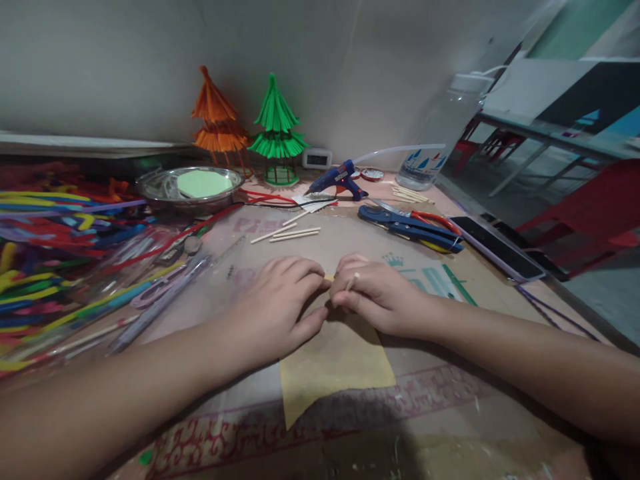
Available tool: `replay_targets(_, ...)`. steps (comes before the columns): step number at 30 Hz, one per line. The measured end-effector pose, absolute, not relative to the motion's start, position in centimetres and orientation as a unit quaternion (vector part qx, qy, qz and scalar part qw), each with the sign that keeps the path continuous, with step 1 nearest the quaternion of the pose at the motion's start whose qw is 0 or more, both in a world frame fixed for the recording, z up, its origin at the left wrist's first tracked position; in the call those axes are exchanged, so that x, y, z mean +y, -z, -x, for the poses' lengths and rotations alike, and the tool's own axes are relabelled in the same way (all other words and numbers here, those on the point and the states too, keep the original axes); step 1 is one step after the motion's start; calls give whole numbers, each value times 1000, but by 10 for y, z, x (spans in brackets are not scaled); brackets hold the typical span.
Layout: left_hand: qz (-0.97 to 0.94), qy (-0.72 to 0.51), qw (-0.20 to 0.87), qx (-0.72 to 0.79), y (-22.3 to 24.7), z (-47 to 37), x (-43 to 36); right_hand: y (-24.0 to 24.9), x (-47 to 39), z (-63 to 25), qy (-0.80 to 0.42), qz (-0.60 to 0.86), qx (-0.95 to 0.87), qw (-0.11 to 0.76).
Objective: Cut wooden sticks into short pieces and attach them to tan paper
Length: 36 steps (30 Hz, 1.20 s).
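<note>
A small piece of yellowish paper (336, 360) with an uneven front edge lies on the work surface, partly under both hands. My right hand (383, 293) is closed over its far part, with the tip of a thin wooden stick (353, 281) poking up between the fingers. The rest of that stick is hidden. My left hand (287, 297) rests on the paper's left side, its thumb apart from its stretched fingers. Its fingertips almost meet those of my right hand, and what lies beneath them cannot be seen.
Several loose wooden sticks (295, 233) lie beyond my hands. Behind them are a blue glue gun (334, 179), a metal bowl (155, 190), and orange (215, 113) and green (277, 123) tower models. Blue-handled cutters (410, 227) and a phone (495, 247) are right; colourful pipe cleaners (40, 233) crowd the left.
</note>
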State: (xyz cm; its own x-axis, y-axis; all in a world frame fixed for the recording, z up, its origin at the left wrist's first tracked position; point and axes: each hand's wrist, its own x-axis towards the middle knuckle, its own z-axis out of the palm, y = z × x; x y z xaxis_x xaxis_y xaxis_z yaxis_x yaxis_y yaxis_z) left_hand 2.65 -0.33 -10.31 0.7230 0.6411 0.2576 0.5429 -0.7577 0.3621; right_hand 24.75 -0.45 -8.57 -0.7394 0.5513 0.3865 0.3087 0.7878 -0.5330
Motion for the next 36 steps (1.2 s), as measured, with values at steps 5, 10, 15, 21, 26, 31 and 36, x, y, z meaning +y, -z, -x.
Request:
replay_targets(5,-919,-189,131,319,103,-26,-3,85,-4,-247,-239,227,-905,268)
replay_targets(10,-918,-181,133,327,102,-26,-3,85,-4,-248,-220,244,-906,268)
replay_targets(15,-918,-184,134,324,102,-27,-3,86,-4,-248,-240,224,-905,272)
replay_targets(21,-917,-179,137,328,101,-27,-4,84,-3,-248,-248,227,-902,270)
replay_targets(26,-917,-181,134,329,101,-26,-5,84,-4,-248,-233,230,-906,267)
replay_targets(31,-919,-180,132,325,101,-27,-4,84,-4,-248,-255,220,-903,267)
replay_targets(36,-917,-174,127,335,102,-27,-3,86,4,-250,-471,335,-752,319)
